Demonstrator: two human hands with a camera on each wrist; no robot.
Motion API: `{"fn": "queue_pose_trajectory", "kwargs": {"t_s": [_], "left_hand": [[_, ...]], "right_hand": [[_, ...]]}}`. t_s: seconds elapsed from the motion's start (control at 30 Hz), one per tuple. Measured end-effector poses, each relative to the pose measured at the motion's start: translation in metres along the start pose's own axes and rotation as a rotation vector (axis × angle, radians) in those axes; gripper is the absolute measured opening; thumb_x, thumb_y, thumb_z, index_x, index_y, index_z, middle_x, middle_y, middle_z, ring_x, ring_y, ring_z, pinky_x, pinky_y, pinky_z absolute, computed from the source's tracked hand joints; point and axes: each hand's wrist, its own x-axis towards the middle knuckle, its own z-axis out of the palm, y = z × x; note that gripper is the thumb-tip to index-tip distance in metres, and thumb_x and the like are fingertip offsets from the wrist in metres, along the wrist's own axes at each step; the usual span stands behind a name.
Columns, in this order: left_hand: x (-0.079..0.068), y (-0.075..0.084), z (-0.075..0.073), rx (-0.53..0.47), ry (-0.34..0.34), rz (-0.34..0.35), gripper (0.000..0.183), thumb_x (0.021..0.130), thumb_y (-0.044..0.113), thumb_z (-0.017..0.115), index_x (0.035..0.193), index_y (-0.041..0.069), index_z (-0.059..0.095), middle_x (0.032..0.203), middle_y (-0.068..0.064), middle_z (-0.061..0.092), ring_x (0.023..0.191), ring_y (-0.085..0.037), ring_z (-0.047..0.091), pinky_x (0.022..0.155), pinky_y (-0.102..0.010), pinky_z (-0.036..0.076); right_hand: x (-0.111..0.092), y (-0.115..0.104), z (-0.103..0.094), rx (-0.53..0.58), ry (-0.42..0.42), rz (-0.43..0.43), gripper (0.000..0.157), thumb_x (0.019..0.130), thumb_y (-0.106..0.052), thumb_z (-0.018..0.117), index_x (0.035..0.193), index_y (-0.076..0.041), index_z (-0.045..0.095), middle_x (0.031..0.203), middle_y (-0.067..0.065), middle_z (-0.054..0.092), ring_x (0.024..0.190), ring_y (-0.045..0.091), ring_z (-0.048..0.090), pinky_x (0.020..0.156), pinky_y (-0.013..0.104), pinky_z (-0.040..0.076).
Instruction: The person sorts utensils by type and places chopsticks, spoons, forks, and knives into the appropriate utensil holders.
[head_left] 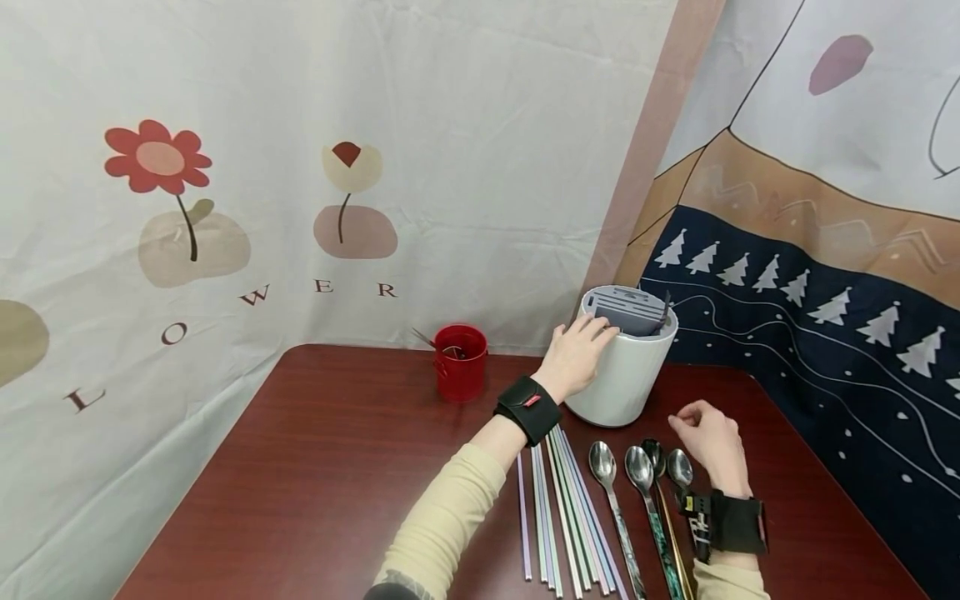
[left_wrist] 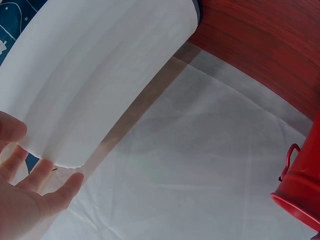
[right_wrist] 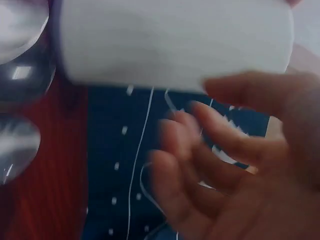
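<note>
A tall white cylindrical utensil holder (head_left: pixel 621 379) with a slotted grey insert (head_left: pixel 630 308) stands at the back right of the table. My left hand (head_left: pixel 579 354) grips its rim, the thumb against the outer wall and the fingers over the edge. Two of these fingertips pass behind the rim in the left wrist view. Right of the holder, my right hand (head_left: pixel 708 437) hovers with loosely bent fingers and nothing in them. Below it lie several long spoons, among them a silver one (head_left: pixel 603 463) with a patterned handle. Left of these spoons are several pastel metallic chopsticks (head_left: pixel 570 508).
A red metal cup (head_left: pixel 461 367) with small side handles and thin metal utensils inside stands left of the holder. The dark red wooden table (head_left: pixel 315 467) meets a printed cloth backdrop (head_left: pixel 480 167) at the rear and a navy tree-patterned cloth (head_left: pixel 810 367) at the right.
</note>
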Motion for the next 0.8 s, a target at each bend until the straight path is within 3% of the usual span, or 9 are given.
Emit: {"fn": "queue_pose_trajectory", "kwargs": {"t_s": [0.13, 0.27, 0.4, 0.57, 0.8], "left_hand": [[0.000, 0.000, 0.000, -0.002, 0.005, 0.001, 0.049, 0.095, 0.022, 0.054, 0.143, 0.027, 0.041, 0.147, 0.005, 0.042, 0.140, -0.016, 0.035, 0.100, -0.040, 0.044], [0.001, 0.000, 0.000, -0.004, 0.009, 0.000, 0.049, 0.096, 0.021, 0.054, 0.142, 0.027, 0.042, 0.147, 0.005, 0.042, 0.140, -0.016, 0.035, 0.100, -0.041, 0.044], [0.001, 0.001, -0.001, 0.004, 0.016, 0.001, 0.049, 0.095, 0.022, 0.054, 0.142, 0.028, 0.042, 0.147, 0.005, 0.043, 0.140, -0.015, 0.035, 0.099, -0.040, 0.044], [0.000, 0.001, 0.000, 0.019, 0.020, -0.002, 0.048, 0.096, 0.022, 0.053, 0.142, 0.028, 0.042, 0.147, 0.006, 0.043, 0.140, -0.015, 0.035, 0.099, -0.040, 0.044], [0.000, 0.001, -0.001, 0.011, 0.010, -0.006, 0.048, 0.096, 0.022, 0.053, 0.142, 0.029, 0.042, 0.147, 0.006, 0.042, 0.141, -0.015, 0.035, 0.100, -0.040, 0.044]], "right_hand": [[0.000, 0.017, -0.002, -0.106, -0.242, 0.043, 0.033, 0.091, -0.026, 0.059, 0.103, 0.004, 0.057, 0.095, 0.024, 0.061, 0.078, 0.030, 0.058, 0.062, 0.038, 0.044], [-0.001, 0.031, 0.001, -0.153, -0.377, 0.105, 0.025, 0.087, -0.023, 0.062, 0.077, -0.002, 0.053, 0.071, 0.011, 0.050, 0.066, 0.023, 0.049, 0.058, 0.034, 0.039], [-0.004, 0.038, 0.003, -0.186, -0.489, 0.190, 0.027, 0.085, -0.022, 0.065, 0.073, -0.003, 0.051, 0.065, 0.007, 0.048, 0.062, 0.021, 0.048, 0.059, 0.035, 0.039], [-0.006, 0.040, 0.009, -0.171, -0.532, 0.224, 0.033, 0.082, -0.019, 0.070, 0.092, 0.006, 0.052, 0.073, 0.012, 0.058, 0.065, 0.022, 0.058, 0.063, 0.035, 0.044], [-0.010, 0.039, 0.014, -0.099, -0.524, 0.175, 0.025, 0.082, -0.006, 0.065, 0.096, 0.009, 0.051, 0.069, 0.011, 0.060, 0.060, 0.018, 0.056, 0.058, 0.030, 0.045]]}}
